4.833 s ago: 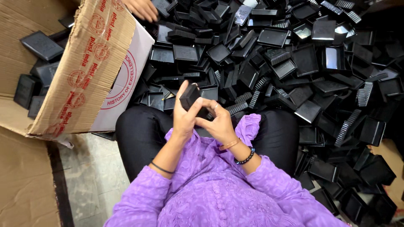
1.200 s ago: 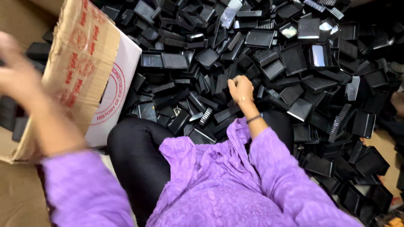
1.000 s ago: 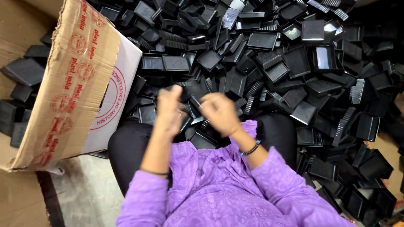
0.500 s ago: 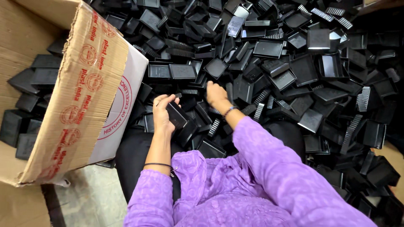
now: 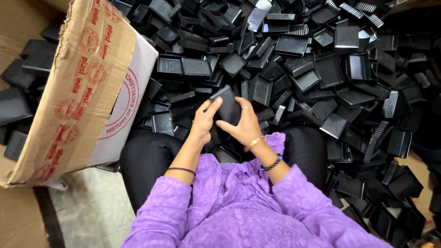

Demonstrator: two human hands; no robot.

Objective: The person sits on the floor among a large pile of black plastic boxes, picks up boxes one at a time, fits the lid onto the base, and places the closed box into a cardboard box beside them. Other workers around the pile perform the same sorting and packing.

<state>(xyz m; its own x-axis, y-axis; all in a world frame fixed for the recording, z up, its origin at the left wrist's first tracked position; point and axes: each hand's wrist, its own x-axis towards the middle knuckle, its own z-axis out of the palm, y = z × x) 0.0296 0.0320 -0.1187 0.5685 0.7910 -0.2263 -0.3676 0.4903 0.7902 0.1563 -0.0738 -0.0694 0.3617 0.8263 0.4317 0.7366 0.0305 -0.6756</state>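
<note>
I see a vast heap of black plastic trays filling the floor ahead, and a cardboard box tipped on its side to the left, black parts lying behind it. Above the lap, both hands meet on one black tray piece: my left hand grips its left edge, my right hand clasps it from below.

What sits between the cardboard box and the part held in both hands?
In the head view, loose black plastic trays fill the stretch between the cardboard box and the black part held by left hand and right hand.
</note>
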